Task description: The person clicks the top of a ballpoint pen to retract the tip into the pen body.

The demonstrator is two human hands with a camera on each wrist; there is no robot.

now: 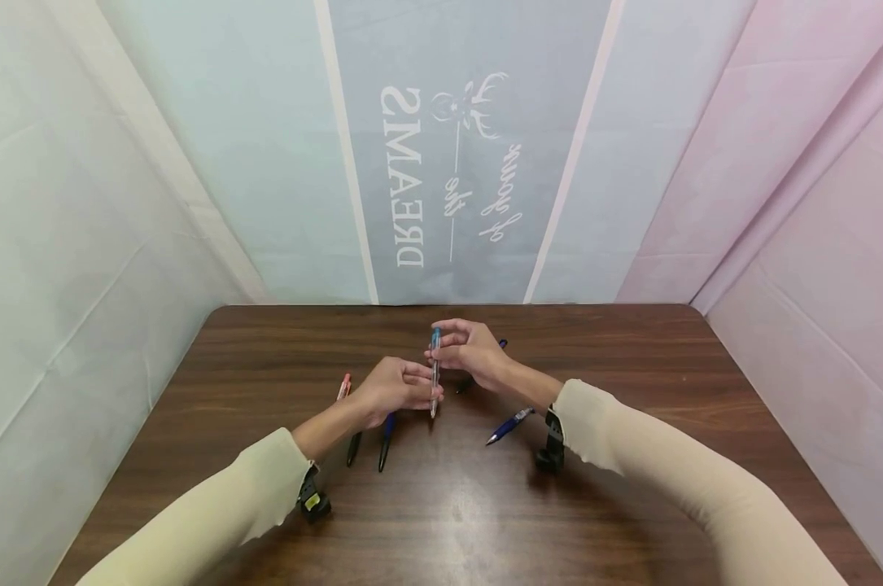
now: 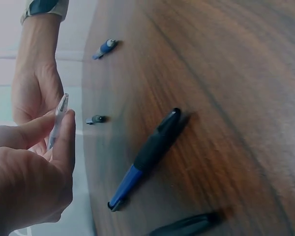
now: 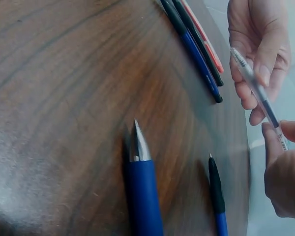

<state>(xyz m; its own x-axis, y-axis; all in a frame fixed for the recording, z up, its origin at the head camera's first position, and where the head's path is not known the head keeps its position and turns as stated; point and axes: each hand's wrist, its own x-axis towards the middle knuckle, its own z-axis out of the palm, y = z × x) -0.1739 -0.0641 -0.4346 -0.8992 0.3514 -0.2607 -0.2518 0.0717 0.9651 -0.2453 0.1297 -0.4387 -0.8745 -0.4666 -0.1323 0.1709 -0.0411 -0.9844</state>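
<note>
Farthest left of the clear pen [image 1: 435,370], a red-and-white pen [image 1: 344,386] lies on the wood-grain table [image 1: 631,350]; nearer the clear pen come a black pen [image 1: 354,449] and a blue pen with a black grip [image 1: 386,442]. Just left of the clear pen, the left hand [image 1: 397,386] pinches its tip half between thumb and fingers. The clear pen is raised off the table, metal tip toward the wearer, a dark refill showing inside its transparent barrel; fine print near its blue end is too small to read. Beyond it, a hanging cloth [image 1: 478,41] reads "DREAMS", mirrored and sideways, beside script I cannot fully make out. Right of the clear pen, the right hand [image 1: 474,352] grips that blue end, partly covering a blue-and-black pen [image 1: 503,344]; farther right lies a silver-tipped blue pen [image 1: 509,427].
</note>
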